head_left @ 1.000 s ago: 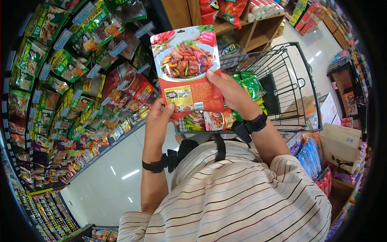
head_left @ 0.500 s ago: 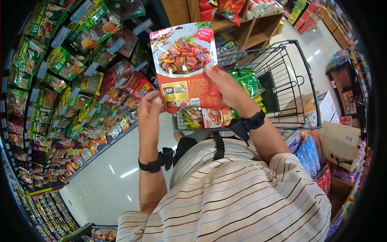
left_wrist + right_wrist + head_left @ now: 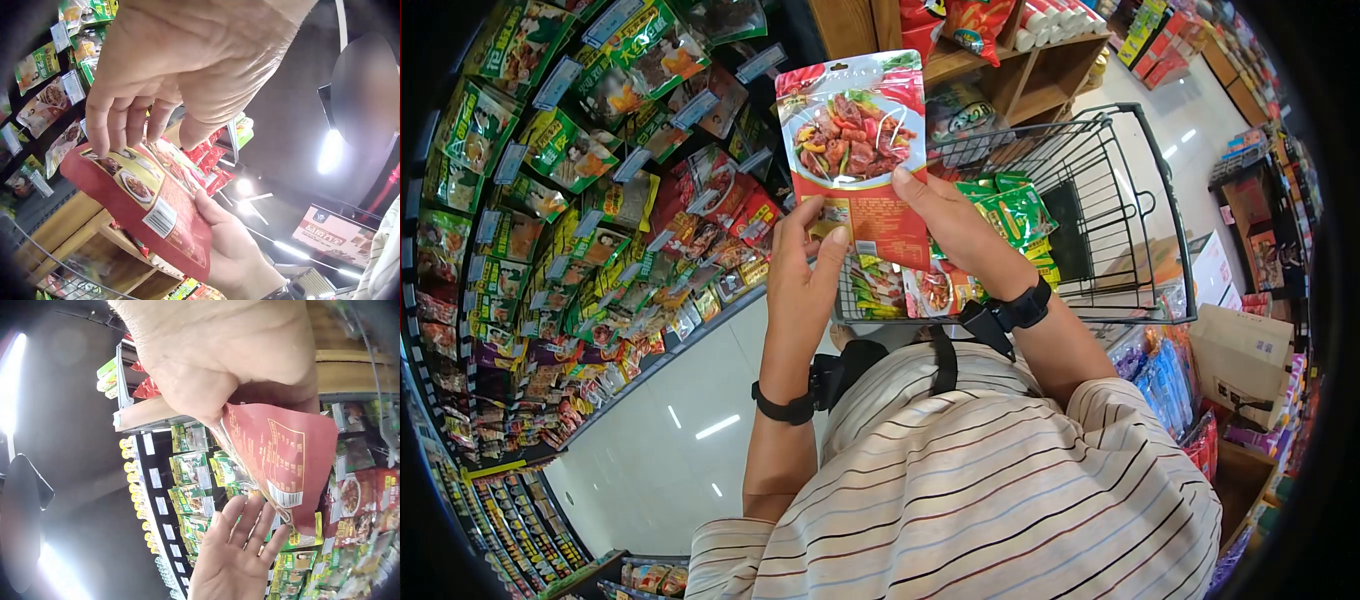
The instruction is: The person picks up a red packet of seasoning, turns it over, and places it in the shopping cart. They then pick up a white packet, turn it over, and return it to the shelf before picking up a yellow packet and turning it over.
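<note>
A red pouch [image 3: 855,150], with a picture of a cooked meat dish on a plate, is held upright in front of the body. My right hand [image 3: 962,228] grips its right edge, thumb on the picture side. My left hand [image 3: 795,285] is at the lower left of the pouch, its fingers extended. In the left wrist view the fingertips of this left hand [image 3: 194,56] overlap the pouch's lower part, above a barcode. The right wrist view shows the left palm facing up beside the bottom edge.
Hanging green packets [image 3: 560,150] fill the rack on the left. A wire shopping cart [image 3: 1166,210] stands ahead, holding green packets [image 3: 1022,215] and other pouches. Behind it is a wooden shelf [image 3: 1045,90]. A cardboard box [image 3: 1245,360] sits at the right.
My left hand let go of the pouch's lower left corner, moved off to the left, then came back in against it. The pouch shifted slightly left and turned, still in my right hand.
</note>
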`<control>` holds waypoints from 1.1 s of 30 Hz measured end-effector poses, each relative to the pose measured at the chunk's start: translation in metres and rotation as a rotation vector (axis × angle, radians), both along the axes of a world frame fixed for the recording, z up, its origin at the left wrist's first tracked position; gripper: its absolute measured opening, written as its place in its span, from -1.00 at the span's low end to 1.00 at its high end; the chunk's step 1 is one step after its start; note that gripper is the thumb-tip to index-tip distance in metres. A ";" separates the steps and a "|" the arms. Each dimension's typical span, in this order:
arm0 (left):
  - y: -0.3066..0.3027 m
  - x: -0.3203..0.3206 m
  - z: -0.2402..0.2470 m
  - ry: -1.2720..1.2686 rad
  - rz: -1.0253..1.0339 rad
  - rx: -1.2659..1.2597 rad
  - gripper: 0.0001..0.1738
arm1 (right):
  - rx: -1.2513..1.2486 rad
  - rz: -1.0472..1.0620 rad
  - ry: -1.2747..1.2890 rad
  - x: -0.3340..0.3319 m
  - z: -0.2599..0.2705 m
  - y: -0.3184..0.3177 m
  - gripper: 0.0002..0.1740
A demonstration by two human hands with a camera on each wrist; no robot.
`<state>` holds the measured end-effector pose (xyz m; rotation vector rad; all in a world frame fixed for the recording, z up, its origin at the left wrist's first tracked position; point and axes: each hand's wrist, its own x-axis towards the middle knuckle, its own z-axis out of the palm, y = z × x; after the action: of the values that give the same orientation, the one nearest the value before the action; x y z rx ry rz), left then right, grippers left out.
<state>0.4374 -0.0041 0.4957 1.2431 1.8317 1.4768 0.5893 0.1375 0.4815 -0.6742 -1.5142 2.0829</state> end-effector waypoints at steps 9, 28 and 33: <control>0.009 0.009 -0.003 -0.293 -0.185 0.195 -0.14 | 0.434 0.064 0.108 -0.011 0.008 -0.021 -0.28; -0.007 -0.051 -0.031 -1.064 -0.117 0.205 -0.42 | 0.172 0.001 -0.058 -0.013 0.014 0.019 -0.60; -0.006 -0.063 -0.036 -1.114 -0.192 0.181 -0.42 | 0.167 0.130 -0.109 -0.028 0.026 0.022 -0.56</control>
<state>0.3748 -0.0102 0.4598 0.4202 0.8217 1.7137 0.5611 0.1597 0.5076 -0.6505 -1.8139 2.0117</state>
